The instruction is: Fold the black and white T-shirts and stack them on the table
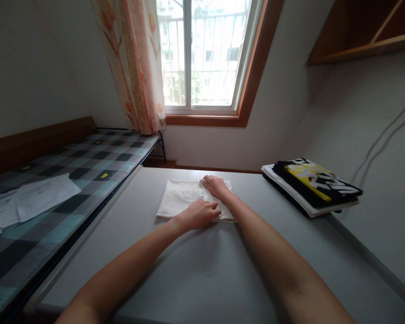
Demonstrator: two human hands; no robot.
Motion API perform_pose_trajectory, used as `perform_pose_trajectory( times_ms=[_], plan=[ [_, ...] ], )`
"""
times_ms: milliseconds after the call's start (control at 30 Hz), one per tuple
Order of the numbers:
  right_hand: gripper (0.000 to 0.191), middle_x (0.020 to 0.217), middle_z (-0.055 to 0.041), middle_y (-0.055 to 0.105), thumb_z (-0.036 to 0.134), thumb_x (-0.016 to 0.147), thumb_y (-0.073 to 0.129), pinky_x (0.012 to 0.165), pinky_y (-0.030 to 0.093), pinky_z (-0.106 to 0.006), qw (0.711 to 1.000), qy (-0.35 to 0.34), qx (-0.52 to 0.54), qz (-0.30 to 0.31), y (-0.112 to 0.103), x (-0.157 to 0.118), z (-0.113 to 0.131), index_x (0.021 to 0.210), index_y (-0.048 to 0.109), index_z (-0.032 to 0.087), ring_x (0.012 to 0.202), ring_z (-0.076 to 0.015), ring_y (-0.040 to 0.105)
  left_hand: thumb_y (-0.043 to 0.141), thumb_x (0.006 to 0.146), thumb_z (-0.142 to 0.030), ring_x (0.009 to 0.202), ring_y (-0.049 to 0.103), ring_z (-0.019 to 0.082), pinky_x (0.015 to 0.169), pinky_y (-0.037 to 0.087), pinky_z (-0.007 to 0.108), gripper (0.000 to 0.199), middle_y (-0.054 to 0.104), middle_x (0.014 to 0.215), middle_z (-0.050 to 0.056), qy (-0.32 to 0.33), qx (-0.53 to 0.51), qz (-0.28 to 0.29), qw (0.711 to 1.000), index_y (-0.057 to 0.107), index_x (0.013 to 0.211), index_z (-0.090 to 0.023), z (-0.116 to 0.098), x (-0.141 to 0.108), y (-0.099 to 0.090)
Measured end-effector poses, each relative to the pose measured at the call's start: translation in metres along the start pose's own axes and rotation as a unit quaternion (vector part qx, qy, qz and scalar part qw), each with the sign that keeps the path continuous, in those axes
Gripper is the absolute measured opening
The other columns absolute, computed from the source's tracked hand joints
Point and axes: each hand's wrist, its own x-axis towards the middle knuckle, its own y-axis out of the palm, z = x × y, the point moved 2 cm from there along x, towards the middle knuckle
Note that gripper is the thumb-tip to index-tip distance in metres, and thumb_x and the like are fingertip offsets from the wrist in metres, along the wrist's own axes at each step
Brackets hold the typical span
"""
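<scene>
A white folded garment (pixel 178 198) lies on the grey-white table (pixel 175 279), in front of me. My left hand (pixel 201 213) is at its near side, fingers curled and closed on the cloth. Farther off, my right hand (pixel 215 185) grips the fabric by the garment's far edge. Between the hands the cloth is bunched into a raised fold. Parts of the garment's right half are hidden under my hands and right forearm. What kind of garment it is, I cannot tell.
At the table's right stands a stack of folded clothes (pixel 317 184), black, white and yellow. To the left, a bed with a checked mattress (pixel 121 155) holds papers (pixel 49 198). Beyond the table are a window (pixel 205 58) and a flowered curtain (pixel 135 67). A wooden shelf (pixel 361 51) hangs upper right.
</scene>
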Motion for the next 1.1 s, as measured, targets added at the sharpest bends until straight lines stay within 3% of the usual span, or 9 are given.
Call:
perform_pose_trajectory(
  times_ms=[233, 333, 467, 567, 667, 800, 933, 1033, 1100],
  plan=[
    [0.036, 0.125, -0.0134, 0.062, 0.035, 0.097, 0.045, 0.096, 0.035, -0.038, 0.997, 0.002, -0.021, -0.068, -0.013, -0.010, -0.009, 0.125, 0.062, 0.021, 0.116, -0.0267, 0.054, 0.057, 0.087, -0.027, 0.077, 0.061, 0.017, 0.066, 0.044, 0.027, 0.010, 0.063, 0.092, 0.003, -0.035, -0.084, 0.002, 0.996, 0.063, 0.092, -0.022, 0.004, -0.005, -0.009],
    [0.038, 0.128, -0.0127, 0.061, 0.036, 0.099, 0.040, 0.099, 0.036, -0.038, 0.996, -0.024, -0.011, -0.081, -0.021, -0.027, -0.019, 0.126, 0.062, 0.020, 0.117, -0.0253, 0.055, 0.052, 0.092, -0.041, 0.079, 0.062, 0.017, 0.070, 0.046, 0.028, 0.023, 0.064, 0.093, 0.004, -0.084, -0.130, -0.047, 0.987, 0.065, 0.091, -0.022, 0.010, -0.003, -0.009],
    [0.046, 0.144, -0.0095, 0.051, 0.043, 0.100, 0.035, 0.108, 0.031, -0.041, 0.995, -0.064, -0.040, -0.059, -0.018, -0.056, -0.029, 0.137, 0.055, 0.024, 0.131, -0.0257, 0.045, 0.042, 0.097, -0.041, 0.119, 0.054, 0.024, 0.102, 0.040, 0.039, 0.035, 0.058, 0.128, 0.012, -0.134, -0.108, -0.141, 0.975, 0.061, 0.119, -0.020, 0.018, -0.003, 0.003],
    [0.051, 0.154, -0.0068, 0.040, 0.049, 0.100, 0.029, 0.111, 0.029, -0.048, 0.995, -0.061, -0.078, -0.010, -0.009, -0.072, -0.033, 0.143, 0.048, 0.028, 0.140, -0.0298, 0.034, 0.043, 0.094, -0.051, 0.141, 0.033, 0.030, 0.114, 0.023, 0.049, 0.058, 0.038, 0.152, 0.016, -0.123, -0.088, -0.097, 0.984, 0.043, 0.143, -0.019, 0.021, -0.006, 0.020],
    [0.057, 0.156, -0.0072, 0.035, 0.053, 0.100, 0.025, 0.112, 0.028, -0.050, 0.994, -0.052, -0.093, 0.013, -0.004, -0.079, -0.034, 0.147, 0.044, 0.027, 0.143, -0.0325, 0.029, 0.037, 0.095, -0.056, 0.146, 0.024, 0.030, 0.117, 0.015, 0.050, 0.067, 0.031, 0.156, 0.017, -0.117, -0.084, -0.049, 0.988, 0.032, 0.150, -0.017, 0.021, -0.010, 0.030],
    [0.058, 0.158, -0.0091, 0.031, 0.052, 0.100, 0.026, 0.113, 0.026, -0.050, 0.994, -0.055, -0.093, 0.006, -0.003, -0.086, -0.036, 0.149, 0.041, 0.026, 0.145, -0.0320, 0.024, 0.037, 0.095, -0.057, 0.146, 0.022, 0.029, 0.118, 0.012, 0.048, 0.070, 0.030, 0.157, 0.016, -0.119, -0.088, -0.042, 0.988, 0.030, 0.151, -0.017, 0.020, -0.011, 0.031],
    [0.056, 0.159, -0.0083, 0.030, 0.052, 0.099, 0.029, 0.113, 0.025, -0.051, 0.994, -0.066, -0.086, -0.010, -0.002, -0.094, -0.043, 0.148, 0.041, 0.028, 0.146, -0.0316, 0.021, 0.041, 0.094, -0.055, 0.141, 0.032, 0.028, 0.116, 0.019, 0.046, 0.061, 0.039, 0.153, 0.012, -0.128, -0.113, -0.073, 0.983, 0.041, 0.145, -0.022, 0.023, -0.007, 0.027],
    [0.053, 0.156, -0.0098, 0.034, 0.050, 0.099, 0.031, 0.111, 0.028, -0.048, 0.996, -0.055, -0.064, -0.034, -0.002, -0.098, -0.046, 0.145, 0.046, 0.027, 0.144, -0.0299, 0.026, 0.048, 0.094, -0.047, 0.126, 0.048, 0.026, 0.108, 0.033, 0.041, 0.041, 0.056, 0.133, 0.011, -0.215, -0.107, -0.143, 0.960, 0.060, 0.125, -0.023, 0.031, -0.006, 0.019],
    [0.051, 0.151, -0.0122, 0.041, 0.047, 0.099, 0.031, 0.107, 0.034, -0.044, 0.997, -0.009, -0.041, -0.066, -0.004, -0.100, -0.049, 0.141, 0.049, 0.024, 0.138, -0.0282, 0.036, 0.053, 0.091, -0.042, 0.111, 0.056, 0.026, 0.098, 0.040, 0.038, 0.031, 0.063, 0.115, 0.011, -0.301, -0.081, -0.165, 0.936, 0.065, 0.109, -0.020, 0.037, -0.009, 0.012]
  ],
)
